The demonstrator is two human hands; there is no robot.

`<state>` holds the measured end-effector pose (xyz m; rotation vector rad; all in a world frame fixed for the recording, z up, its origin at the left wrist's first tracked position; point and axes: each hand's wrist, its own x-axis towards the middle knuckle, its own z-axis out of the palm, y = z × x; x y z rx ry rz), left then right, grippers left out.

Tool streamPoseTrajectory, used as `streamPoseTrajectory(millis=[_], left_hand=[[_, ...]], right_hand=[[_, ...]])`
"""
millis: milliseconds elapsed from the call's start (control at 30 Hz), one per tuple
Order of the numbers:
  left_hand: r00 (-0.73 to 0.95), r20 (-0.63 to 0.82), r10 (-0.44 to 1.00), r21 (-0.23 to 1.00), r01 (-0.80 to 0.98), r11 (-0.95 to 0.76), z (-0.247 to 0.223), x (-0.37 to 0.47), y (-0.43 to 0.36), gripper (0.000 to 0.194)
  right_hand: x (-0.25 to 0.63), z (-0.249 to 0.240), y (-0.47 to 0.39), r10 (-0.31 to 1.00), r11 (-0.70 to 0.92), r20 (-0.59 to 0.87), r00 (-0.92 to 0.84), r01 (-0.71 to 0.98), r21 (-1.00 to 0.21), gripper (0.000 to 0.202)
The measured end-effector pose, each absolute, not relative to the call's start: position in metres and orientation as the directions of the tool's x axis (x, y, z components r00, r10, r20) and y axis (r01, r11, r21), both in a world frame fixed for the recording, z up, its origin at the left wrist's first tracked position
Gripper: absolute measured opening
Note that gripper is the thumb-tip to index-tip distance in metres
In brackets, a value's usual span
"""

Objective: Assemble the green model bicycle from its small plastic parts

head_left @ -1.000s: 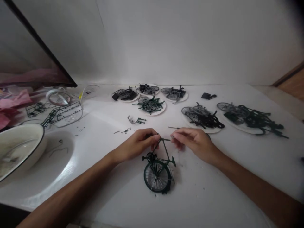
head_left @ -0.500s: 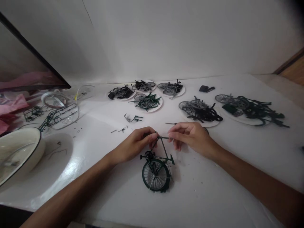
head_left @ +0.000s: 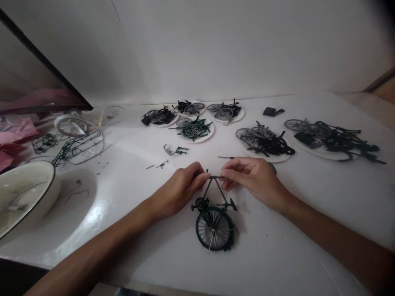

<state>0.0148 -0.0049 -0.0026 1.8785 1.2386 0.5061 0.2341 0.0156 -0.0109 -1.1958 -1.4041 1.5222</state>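
Note:
A dark green model bicycle frame [head_left: 218,204] with one spoked wheel [head_left: 215,228] hangs toward me at the middle, above the white table. My left hand [head_left: 188,183] pinches its far left end between thumb and fingers. My right hand [head_left: 247,174] has thumb and fingertips closed on the right end of the same far tube. The wheel is at the near side, with a saddle-like part [head_left: 233,204] to its right. Beyond my right hand lies a thin rod [head_left: 226,157], and part of a dark wheel [head_left: 272,167] shows behind that hand.
Paper plates with bicycle parts stand at the back, including green parts [head_left: 194,129] and black parts [head_left: 267,139]. Another pile [head_left: 336,139] lies right. An enamel basin [head_left: 51,181], sprues [head_left: 82,148] and a tape roll [head_left: 71,125] are left. Small parts [head_left: 175,151] lie beyond my left hand.
The bicycle frame has shifted a little to the right and turned slightly, its wheel now further right. Both hands keep their pinch on it. The camera view has shifted slightly.

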Motion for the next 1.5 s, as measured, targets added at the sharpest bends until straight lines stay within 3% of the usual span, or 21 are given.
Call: streamPoseTrajectory(millis=[367, 533, 733, 900, 1200, 1500], left_hand=[[0.499, -0.075, 0.863, 0.663, 0.672, -0.331, -0.002, 0.014, -0.005, 0.041], [0.502, -0.056, 0.863, 0.614, 0.699, -0.367, -0.001, 0.019, -0.009, 0.041], [0.457, -0.086, 0.885, 0.688, 0.670, -0.279, -0.003, 0.020, -0.008, 0.045], [0.379, -0.082, 0.922, 0.766, 0.615, -0.185, -0.003, 0.016, -0.003, 0.046], [0.456, -0.050, 0.888, 0.708, 0.644, -0.291, 0.000, 0.013, -0.002, 0.040], [0.487, -0.046, 0.872, 0.677, 0.657, -0.330, -0.002, 0.019, -0.003, 0.037]], right_hand=[[0.233, -0.011, 0.013, 0.938, -0.184, -0.217, -0.270, 0.144, -0.972, 0.023], [0.226, -0.008, 0.010, 0.949, -0.099, -0.158, -0.274, 0.218, -0.971, 0.020], [0.225, -0.006, 0.009, 0.954, -0.081, -0.133, -0.268, 0.195, -0.977, 0.022], [0.229, -0.010, 0.011, 0.956, -0.157, -0.176, -0.236, 0.100, -0.983, 0.032], [0.235, -0.007, 0.013, 0.916, -0.164, -0.201, -0.348, 0.134, -0.977, 0.023], [0.241, -0.005, 0.020, 0.864, -0.284, -0.300, -0.403, 0.101, -0.953, 0.020]])
